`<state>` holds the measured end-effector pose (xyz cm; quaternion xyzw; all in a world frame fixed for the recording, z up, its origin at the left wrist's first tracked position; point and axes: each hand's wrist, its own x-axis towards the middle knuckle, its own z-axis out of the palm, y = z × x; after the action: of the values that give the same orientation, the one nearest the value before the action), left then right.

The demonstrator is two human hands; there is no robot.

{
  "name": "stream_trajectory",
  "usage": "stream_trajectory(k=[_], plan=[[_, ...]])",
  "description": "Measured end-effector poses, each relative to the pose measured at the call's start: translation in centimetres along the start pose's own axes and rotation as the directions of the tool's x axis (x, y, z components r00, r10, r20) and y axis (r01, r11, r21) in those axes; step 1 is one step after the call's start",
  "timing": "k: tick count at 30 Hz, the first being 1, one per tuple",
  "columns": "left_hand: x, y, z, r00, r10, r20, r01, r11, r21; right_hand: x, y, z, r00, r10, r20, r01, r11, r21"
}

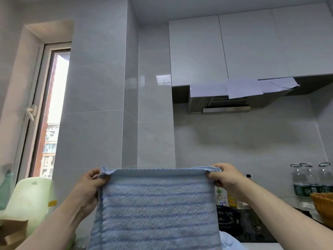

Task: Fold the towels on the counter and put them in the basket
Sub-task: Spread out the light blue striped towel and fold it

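We see both forearms reaching up and forward from the bottom corners of the view, raised to about the same height. The left hand pinches the upper left corner of a blue towel, thumb toward us, fingers curled behind the cloth. The right hand pinches the upper right corner the same way, knuckles up, fingers closed on the hem. The towel hangs flat between them, top edge stretched nearly level with a small curl of hem at each corner. Its ribbed face is toward us; the lower end runs out of frame, so we cannot tell whether it touches the table.

Low right of the towel, a bit of pale blue cloth shows, partly hidden. Beyond it sits a black gas stove. The rim of a woven basket enters at the right edge, just past the right forearm. Behind the basket stand three clear water bottles against the wall, with small condiment bottles near the right wrist.

At left, a pale green container and a brown paper bag sit close to the left forearm. Further back are the window, the grey tiled wall, the range hood and white cabinets overhead. Above the towel's top edge, the room in front of the wall is open.
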<state>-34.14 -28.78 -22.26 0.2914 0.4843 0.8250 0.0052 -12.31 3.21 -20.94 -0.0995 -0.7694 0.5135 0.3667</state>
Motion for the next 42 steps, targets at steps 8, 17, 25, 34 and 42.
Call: stream_trajectory(k=[8, 17, 25, 34, 42], plan=[[-0.5, 0.6, -0.3, 0.999, 0.033, -0.018, -0.032, 0.998, 0.057, -0.2, -1.0, 0.4, 1.000, 0.000, -0.012, 0.002, 0.985, 0.171], [-1.0, 1.4, 0.0, 0.981, 0.187, 0.047, -0.191, 0.909, 0.371, -0.5, -1.3, 1.1, 0.999, 0.013, -0.033, -0.003, 0.960, 0.279], [-1.0, 0.5, 0.6, 0.983, 0.141, 0.116, -0.173, 0.920, 0.351, -0.7, -0.5, 1.3, 1.000, 0.008, -0.027, 0.002, 0.938, 0.345], [-0.6, -0.1, -0.4, 0.972, 0.231, 0.041, -0.222, 0.851, 0.476, -0.6, -0.1, 0.2, 0.993, 0.052, 0.103, -0.081, 0.949, 0.305], [-0.1, 0.4, -1.1, 0.995, 0.104, 0.008, -0.095, 0.877, 0.471, -0.6, 0.2, 0.3, 0.999, 0.046, 0.021, -0.049, 0.983, 0.176]])
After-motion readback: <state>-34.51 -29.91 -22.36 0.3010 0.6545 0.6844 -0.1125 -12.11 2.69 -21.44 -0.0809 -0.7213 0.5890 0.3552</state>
